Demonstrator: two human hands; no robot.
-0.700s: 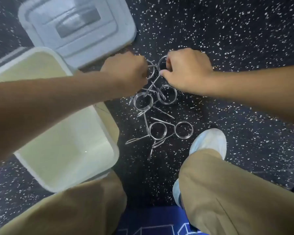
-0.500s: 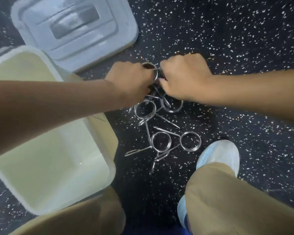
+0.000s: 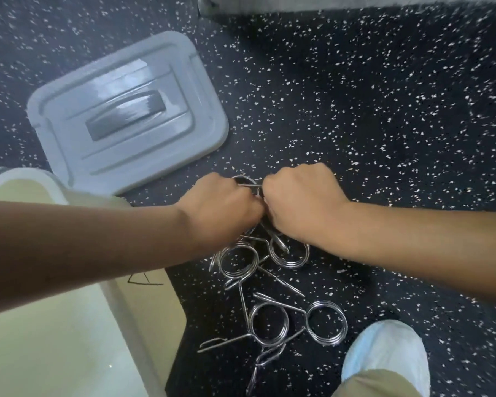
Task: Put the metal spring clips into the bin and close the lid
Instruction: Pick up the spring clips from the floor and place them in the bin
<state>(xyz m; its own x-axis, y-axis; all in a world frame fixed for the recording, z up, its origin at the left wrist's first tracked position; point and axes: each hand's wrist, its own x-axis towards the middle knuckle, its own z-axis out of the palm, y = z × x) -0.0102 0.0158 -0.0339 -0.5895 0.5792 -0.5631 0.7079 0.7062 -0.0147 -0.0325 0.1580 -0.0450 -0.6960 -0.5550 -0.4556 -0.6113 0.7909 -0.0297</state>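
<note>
So both fists were bunched up together in the middle of the frame; the left hand (image 3: 224, 207) was curled shut around the far end of the pile of metal spring clips (image 3: 269, 282), and the right hand (image 3: 301, 202) was curled shut too, knuckle to knuckle with the left; a loop of clip (image 3: 245, 180) poked out just above where the two fists met, so both hands had hold of clips up there, though exactly how many each had I couldn't tell; fingers were tucked under and hidden.

The rest of the clips were lying loose on the dark speckled floor (image 3: 384, 110), trailing down from under the hands toward the lower middle of the frame; a couple of coils sat right below the wrists, two more further down near the light blue shoe cover (image 3: 390, 351) at the lower right.

The cream bin (image 3: 143, 310) was open at the lower left, with the left forearm crossing over its upper corner; no clips visible inside it; the grey lid (image 3: 126, 110) was flat on the floor in the upper left, just beyond the bin, handle side up.
</note>
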